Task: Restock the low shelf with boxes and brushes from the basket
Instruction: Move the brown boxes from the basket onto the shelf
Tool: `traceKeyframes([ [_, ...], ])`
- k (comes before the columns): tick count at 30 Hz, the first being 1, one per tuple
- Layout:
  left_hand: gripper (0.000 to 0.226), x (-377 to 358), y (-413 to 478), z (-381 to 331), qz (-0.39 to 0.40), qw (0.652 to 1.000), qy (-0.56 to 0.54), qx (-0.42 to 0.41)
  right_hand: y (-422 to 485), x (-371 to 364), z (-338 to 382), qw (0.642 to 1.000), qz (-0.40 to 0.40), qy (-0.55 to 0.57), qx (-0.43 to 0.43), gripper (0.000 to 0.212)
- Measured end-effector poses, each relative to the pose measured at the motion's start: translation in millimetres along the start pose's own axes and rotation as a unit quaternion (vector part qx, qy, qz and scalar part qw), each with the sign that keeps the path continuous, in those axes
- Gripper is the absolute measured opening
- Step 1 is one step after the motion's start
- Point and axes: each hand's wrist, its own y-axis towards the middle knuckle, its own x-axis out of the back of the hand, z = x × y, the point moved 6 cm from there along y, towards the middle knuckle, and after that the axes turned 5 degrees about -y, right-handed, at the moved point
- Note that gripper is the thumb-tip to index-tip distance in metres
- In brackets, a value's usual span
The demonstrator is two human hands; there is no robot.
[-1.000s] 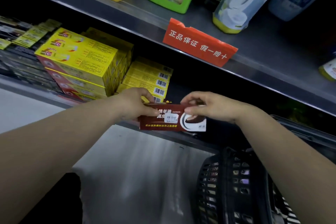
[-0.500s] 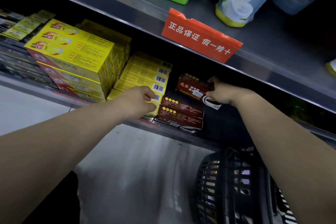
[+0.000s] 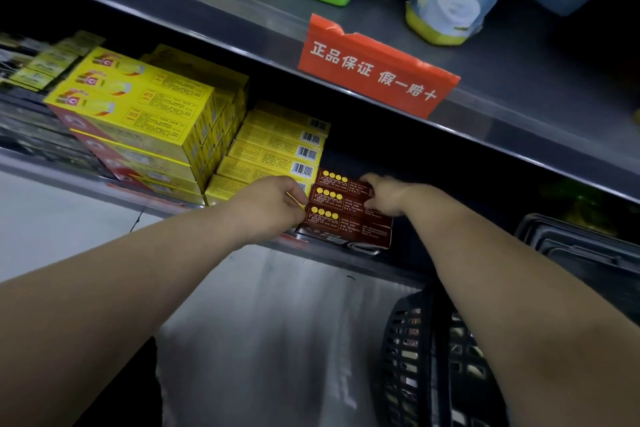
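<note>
Brown boxes [image 3: 341,218] touching yellow boxes [image 3: 273,152]; right hand [image 3: 386,196] grip curled round them, left hand [image 3: 268,206] grip unclear.

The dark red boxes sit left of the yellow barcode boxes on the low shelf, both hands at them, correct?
No: in the head view the dark red boxes sit right of the yellow barcode boxes, on the low shelf, with left hand and right hand at them.

Three dark red cardboard boxes [image 3: 341,210] with yellow dots lie side by side on grey metal low shelf [image 3: 69,177], just beside stacked yellow cardboard boxes [image 3: 145,107]. Left hand [image 3: 273,204] touches their left ends, right hand [image 3: 384,196] their right. Black plastic basket [image 3: 415,357] below.
</note>
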Motion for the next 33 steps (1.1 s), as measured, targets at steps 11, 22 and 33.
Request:
traceKeyframes([
  [11, 0.016, -79.1, -64.7, -95.5, 0.080, 0.971, 0.092, -0.205, -205.2, 66.4, -33.8, 0.933, -0.126, 0.279, 0.189, 0.034],
  [22, 0.026, -187.8, -134.9, -148.1, 0.157, 0.838, 0.296, -0.432, -239.5, -90.3, -181.9, 0.950, -0.041, 0.309, -0.004, 0.026],
  [33, 0.022, -215.2, -89.3, -148.0, 0.181, 0.787, 0.378, -0.452, -104.8, -207.7, -167.9, 0.936, 0.038, 0.326, -0.130, 0.053],
])
